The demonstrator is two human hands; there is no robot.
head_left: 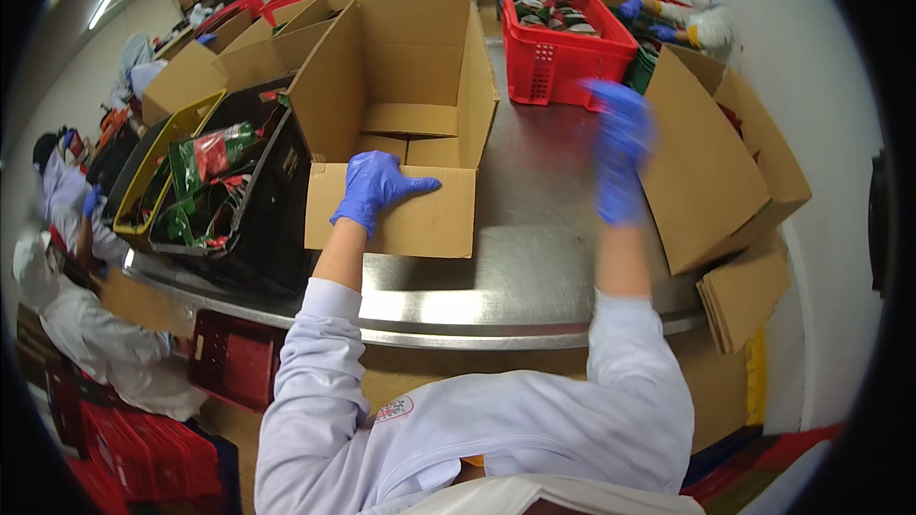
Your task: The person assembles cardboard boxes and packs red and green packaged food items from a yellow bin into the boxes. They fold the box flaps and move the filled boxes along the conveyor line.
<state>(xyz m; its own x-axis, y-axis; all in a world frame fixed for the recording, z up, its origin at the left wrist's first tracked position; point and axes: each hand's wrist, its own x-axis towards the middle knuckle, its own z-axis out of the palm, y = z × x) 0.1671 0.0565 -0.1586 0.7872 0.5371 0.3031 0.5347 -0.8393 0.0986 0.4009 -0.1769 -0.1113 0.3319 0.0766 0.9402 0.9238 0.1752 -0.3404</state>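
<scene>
One open cardboard box (401, 119) sits on the steel table (534, 257), its mouth up and its long axis running near to far, with the near flap folded down toward the person. One red crate (558, 48) of packets stands at the far right; one black bin (258, 219) of packets sits to the left. The left hand (375, 189), gloved blue, lies flat with fingers spread on the near flap. The right hand (622, 157), also gloved, is raised in the air, blurred, holding nothing, with fingers loosely extended.
</scene>
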